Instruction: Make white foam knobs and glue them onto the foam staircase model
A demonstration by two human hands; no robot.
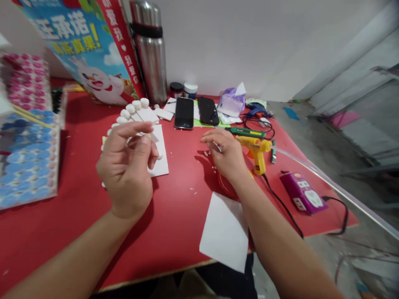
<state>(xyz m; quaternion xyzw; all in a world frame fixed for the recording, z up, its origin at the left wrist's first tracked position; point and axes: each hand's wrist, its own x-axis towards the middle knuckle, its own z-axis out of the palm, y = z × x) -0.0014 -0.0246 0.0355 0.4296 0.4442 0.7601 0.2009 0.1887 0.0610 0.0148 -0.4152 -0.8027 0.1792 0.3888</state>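
Observation:
My left hand is raised over the left part of the red table, its fingers curled and the thumb bent in toward them. Whatever lies between those fingertips is too small or hidden to name. Behind it, partly covered, are a white card and a curved row of small white round pieces. My right hand hovers over a red round object, fingers drawn together in a pinch; any item in them cannot be made out. Close beside it on the right stands a yellow glue gun with a long clear glue stick.
A white sheet overhangs the front edge. At the back are a steel flask, two phones, small jars and a purple packet. Left stand trays of blue pieces. A purple box with cords lies right.

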